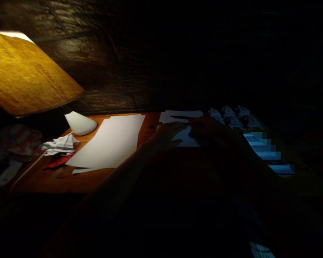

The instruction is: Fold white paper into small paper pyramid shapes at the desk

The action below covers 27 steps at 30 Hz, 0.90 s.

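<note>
Paper [190, 140] lies near the worktop's [43, 183] far edge, left hand [168, 132] laid over it, thumb apart; right hand [214, 126] closed round an apparent knife [179, 117]. Step reads as positioning blade against sheet; next move calls for steady paper, fingers clear.

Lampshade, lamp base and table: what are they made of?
The lampshade looks like stiff paper or cloth: mottled and glowing yellow. The lamp base looks smooth and evenly white, maybe ceramic or plastic. The table looks like wood, perhaps varnished: orange-brown with darker patches.
</note>
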Available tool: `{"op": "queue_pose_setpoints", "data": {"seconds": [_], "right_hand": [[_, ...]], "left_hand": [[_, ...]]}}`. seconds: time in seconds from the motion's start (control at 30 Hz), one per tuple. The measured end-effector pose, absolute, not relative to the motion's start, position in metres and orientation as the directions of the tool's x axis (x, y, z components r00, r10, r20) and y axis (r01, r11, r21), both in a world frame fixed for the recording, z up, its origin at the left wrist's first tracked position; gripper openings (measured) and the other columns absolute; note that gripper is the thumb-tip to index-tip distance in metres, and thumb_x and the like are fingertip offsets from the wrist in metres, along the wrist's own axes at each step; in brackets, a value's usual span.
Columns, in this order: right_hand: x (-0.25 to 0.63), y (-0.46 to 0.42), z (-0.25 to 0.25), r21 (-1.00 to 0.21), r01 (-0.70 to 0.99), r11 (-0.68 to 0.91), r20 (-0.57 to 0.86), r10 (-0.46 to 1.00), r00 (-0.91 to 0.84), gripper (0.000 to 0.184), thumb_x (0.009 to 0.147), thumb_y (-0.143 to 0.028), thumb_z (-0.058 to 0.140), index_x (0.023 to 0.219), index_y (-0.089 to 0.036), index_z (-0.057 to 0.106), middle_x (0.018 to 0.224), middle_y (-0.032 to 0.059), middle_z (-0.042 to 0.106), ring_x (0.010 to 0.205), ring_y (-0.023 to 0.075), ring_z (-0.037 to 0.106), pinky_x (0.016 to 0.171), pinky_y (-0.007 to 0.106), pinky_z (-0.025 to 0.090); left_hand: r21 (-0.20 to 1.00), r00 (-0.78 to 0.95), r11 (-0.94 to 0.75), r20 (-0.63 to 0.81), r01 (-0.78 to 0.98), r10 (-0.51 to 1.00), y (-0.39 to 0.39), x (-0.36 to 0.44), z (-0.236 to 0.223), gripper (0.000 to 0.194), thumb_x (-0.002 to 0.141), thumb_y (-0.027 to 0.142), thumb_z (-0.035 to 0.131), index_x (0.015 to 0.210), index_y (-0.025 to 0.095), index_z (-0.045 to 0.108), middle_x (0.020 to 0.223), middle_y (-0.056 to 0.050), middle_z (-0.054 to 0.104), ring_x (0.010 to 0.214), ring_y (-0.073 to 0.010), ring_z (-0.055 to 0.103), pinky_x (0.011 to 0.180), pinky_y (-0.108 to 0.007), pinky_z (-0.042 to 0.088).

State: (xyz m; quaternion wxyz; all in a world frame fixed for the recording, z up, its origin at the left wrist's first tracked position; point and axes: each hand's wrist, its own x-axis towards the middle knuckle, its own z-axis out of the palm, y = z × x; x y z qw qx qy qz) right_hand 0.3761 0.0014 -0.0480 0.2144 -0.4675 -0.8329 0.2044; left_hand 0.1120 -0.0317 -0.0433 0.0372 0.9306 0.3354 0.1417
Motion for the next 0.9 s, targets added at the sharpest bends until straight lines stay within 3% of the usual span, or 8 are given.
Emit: {"op": "queue_pose_setpoints", "data": {"seconds": [0.53, 0.73, 0.9], "right_hand": [[0.380, 0.003, -0.045, -0.555, 0.660, 0.507, 0.157, 0.843, -0.515, 0.035, 0.077, -0.012, 0.075, 0.111, -0.020, 0.078, 0.129, 0.0079, 0.075, 0.120, 0.0286, 0.070, 0.109, 0.043, 0.051], [0.381, 0.003, -0.045, -0.564, 0.639, 0.523, 0.175, 0.832, -0.527, 0.027, 0.082, -0.018, 0.073, 0.108, -0.022, 0.079, 0.128, 0.0077, 0.075, 0.124, 0.0288, 0.068, 0.110, 0.045, 0.051], [0.382, 0.002, -0.043, -0.564, 0.636, 0.527, 0.155, 0.824, -0.545, 0.034, 0.078, -0.015, 0.075, 0.110, -0.023, 0.079, 0.129, 0.0074, 0.075, 0.120, 0.0293, 0.069, 0.112, 0.046, 0.049]], "left_hand": [[0.211, 0.743, -0.790, 0.270, 0.575, 0.613, -0.024, 0.111, -0.048, 0.056, 0.092, 0.029, 0.070, 0.146, 0.027, 0.054, 0.146, -0.009, 0.055, 0.132, -0.0296, 0.055, 0.111, -0.052, 0.044], [0.255, 0.749, -0.798, 0.279, 0.546, 0.601, -0.024, 0.112, -0.051, 0.056, 0.092, 0.029, 0.069, 0.147, 0.026, 0.054, 0.147, -0.010, 0.052, 0.136, -0.0295, 0.051, 0.114, -0.052, 0.044], [0.277, 0.749, -0.803, 0.292, 0.528, 0.594, -0.023, 0.111, -0.053, 0.057, 0.092, 0.029, 0.070, 0.147, 0.030, 0.053, 0.148, -0.009, 0.051, 0.136, -0.0292, 0.050, 0.115, -0.053, 0.043]]}}
